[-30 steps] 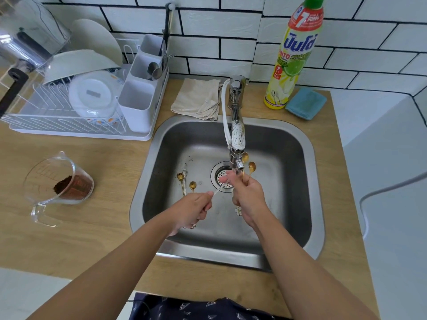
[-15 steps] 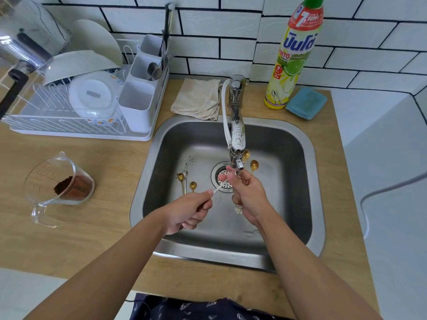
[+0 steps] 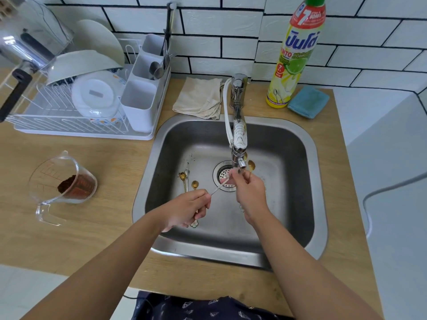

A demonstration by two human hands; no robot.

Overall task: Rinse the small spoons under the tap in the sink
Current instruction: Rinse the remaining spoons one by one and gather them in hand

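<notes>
Since a second ago little has shifted: both hands hold almost the same station under the tap [image 3: 238,135], the left hand [image 3: 187,207] drawn slightly toward the near wall of the sink [image 3: 300,204].

Grip, left: fingers curled round the handle end of a thin silver spoon [image 3: 218,188], whose shaft runs up and right toward the spout. Grip, right: the right hand [image 3: 250,192] pinches thin gold spoons [image 3: 251,165] by their stems, bowls up just beside the nozzle; fingertips also seem to touch the silver spoon's bowl end. How many gold ones it holds I cannot tell. Whether water runs is not readable either.

Loose spoons [image 3: 188,180], gold, lie on the sink floor left of the drain [image 3: 225,176], near dark specks. A floral handle end shows below the left hand.

Handling, judged: spoons are light, rigid metal, not fragile. Wet, narrow stems will be slippery and prone to twisting in a pinch; best held mid-stem or at the decorated end, leaving the bowl free for water. A dropped one would land near the drain.

Outward, on the table: measuring cup [image 3: 64,183] with brown grounds, dish rack [image 3: 76,107], folded cloth [image 3: 198,98], detergent bottle [image 3: 293,56], blue sponge [image 3: 308,102].
</notes>
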